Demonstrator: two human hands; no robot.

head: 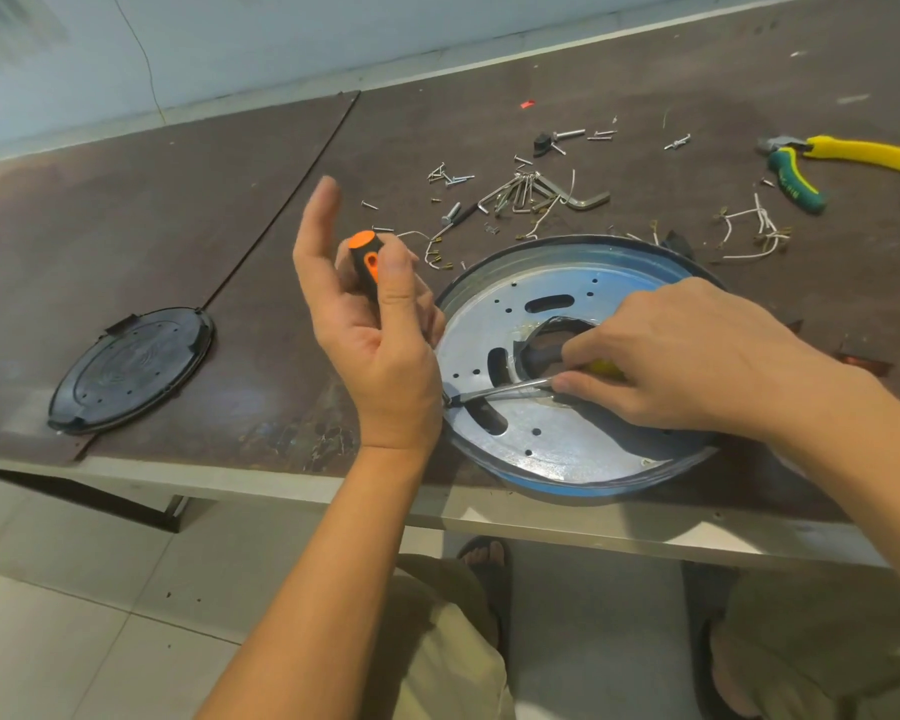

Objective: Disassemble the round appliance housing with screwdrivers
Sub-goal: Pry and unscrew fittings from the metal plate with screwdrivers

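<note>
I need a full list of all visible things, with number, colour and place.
round housing: one, silver with blue rim, table's near edge
orange-black screwdriver: one, left of housing
yellow-handled screwdriver: one, lying across housing
round cover: one, black, table's left
hex keys: several, silver, behind housing
screws: many, silver, scattered behind housing
wires: several, white, behind housing
pliers: count unclear, yellow-green handles, far right
table: one, dark brown
left hand: grips orange-black screwdriver
right hand: grips yellow-handled screwdriver

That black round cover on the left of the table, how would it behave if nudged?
The black cover lies flat, so it would probably slide, not roll. It looks thin and moulded, so likely light. It sits near the front edge of the table, so a push that way might drop it.
</note>
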